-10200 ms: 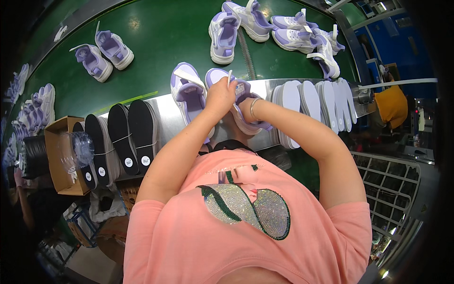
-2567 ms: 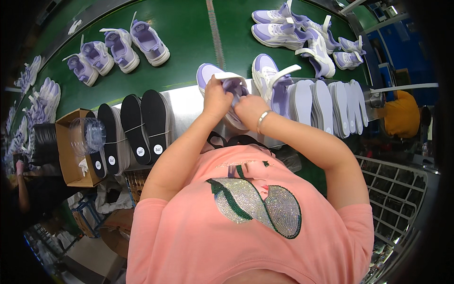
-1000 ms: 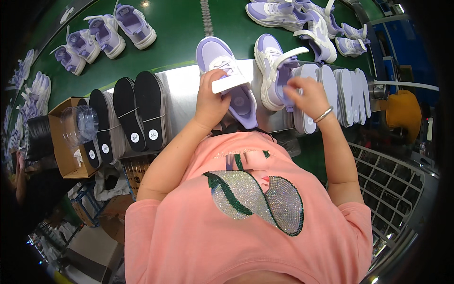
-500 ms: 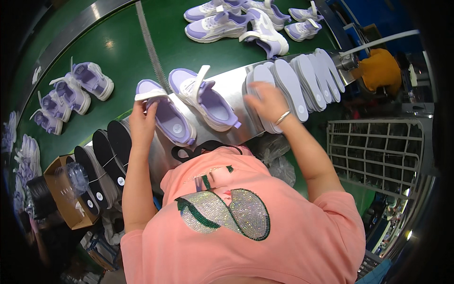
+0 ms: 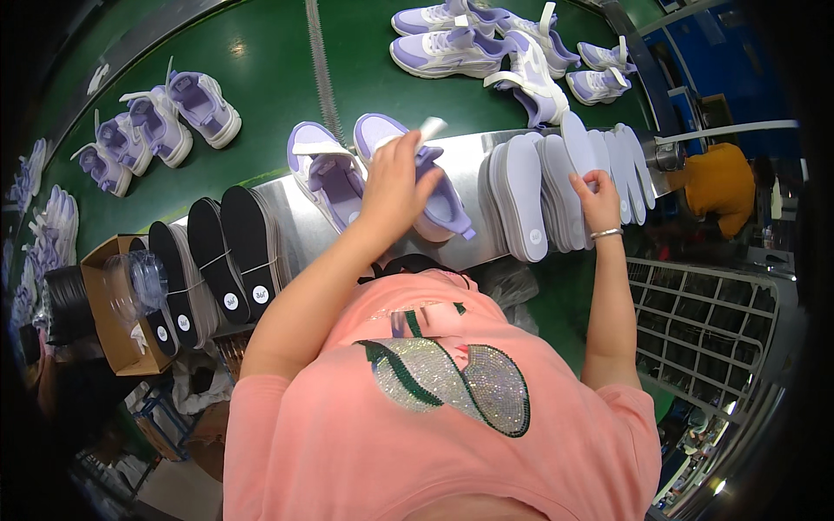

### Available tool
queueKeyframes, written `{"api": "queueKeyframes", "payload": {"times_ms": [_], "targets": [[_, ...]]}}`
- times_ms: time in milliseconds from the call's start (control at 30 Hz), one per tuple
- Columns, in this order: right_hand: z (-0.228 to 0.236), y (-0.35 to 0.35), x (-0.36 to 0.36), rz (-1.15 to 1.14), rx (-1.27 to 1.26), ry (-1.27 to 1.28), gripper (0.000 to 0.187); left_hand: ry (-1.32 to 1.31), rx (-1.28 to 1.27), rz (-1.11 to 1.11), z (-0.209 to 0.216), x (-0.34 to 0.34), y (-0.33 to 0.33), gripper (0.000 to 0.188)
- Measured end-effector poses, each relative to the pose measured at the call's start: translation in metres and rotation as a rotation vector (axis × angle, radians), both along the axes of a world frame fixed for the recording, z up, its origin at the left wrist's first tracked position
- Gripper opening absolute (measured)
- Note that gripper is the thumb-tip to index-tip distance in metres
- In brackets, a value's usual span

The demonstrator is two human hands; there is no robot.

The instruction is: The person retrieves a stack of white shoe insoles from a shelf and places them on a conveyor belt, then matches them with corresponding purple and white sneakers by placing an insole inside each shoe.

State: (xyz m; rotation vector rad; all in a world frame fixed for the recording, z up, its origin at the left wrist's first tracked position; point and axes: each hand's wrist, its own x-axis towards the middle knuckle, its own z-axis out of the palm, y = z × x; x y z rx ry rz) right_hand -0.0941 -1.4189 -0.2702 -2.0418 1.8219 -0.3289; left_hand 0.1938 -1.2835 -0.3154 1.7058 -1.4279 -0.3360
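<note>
Lilac shoe [image 5: 434, 195] on the counter [image 5: 295, 230]: left hand [image 5: 395, 178] pinches its tongue; right hand [image 5: 596, 196] pinches a grey insole [image 5: 578, 143].

**Layout at the shelf and belt**

Two shoes [image 5: 408, 187] are set side by side on the shelf [image 5: 291, 221], with the left hand [image 5: 395, 178] placed over the right-hand one. To their right, a row of insoles [image 5: 556, 187] is stood on edge, touched by the right hand [image 5: 598, 195]. To the left of the shoes, soles [image 5: 217, 256] are stacked upright, and a box [image 5: 109, 304] is found further left. Behind the shelf lies the belt [image 5: 287, 78], on which shoe groups are placed at far left [image 5: 165, 122] and far right [image 5: 495, 43].
</note>
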Motion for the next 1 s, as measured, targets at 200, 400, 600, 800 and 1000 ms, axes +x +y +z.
{"api": "queueKeyframes", "payload": {"times_ms": [200,400,600,800,1000], "targets": [[0.044,0.055,0.077,0.172,1.014,-0.467,0.025,0.312,0.185,0.183,-0.025,0.008,-0.033,0.03],[-0.023,0.07,0.152,0.734,0.168,0.3,0.031,0.266,0.22,0.177,-0.024,0.007,-0.032,0.029],[-0.01,0.067,0.144,0.818,-0.202,0.413,0.024,0.2,0.172,0.232,-0.034,0.011,-0.034,0.027],[0.028,0.058,0.124,0.907,0.115,0.527,0.028,0.209,0.181,0.247,-0.03,0.006,-0.034,0.026],[-0.026,0.06,0.16,1.044,-0.008,0.543,0.016,0.293,0.191,0.213,-0.026,0.003,-0.032,0.026]]}}
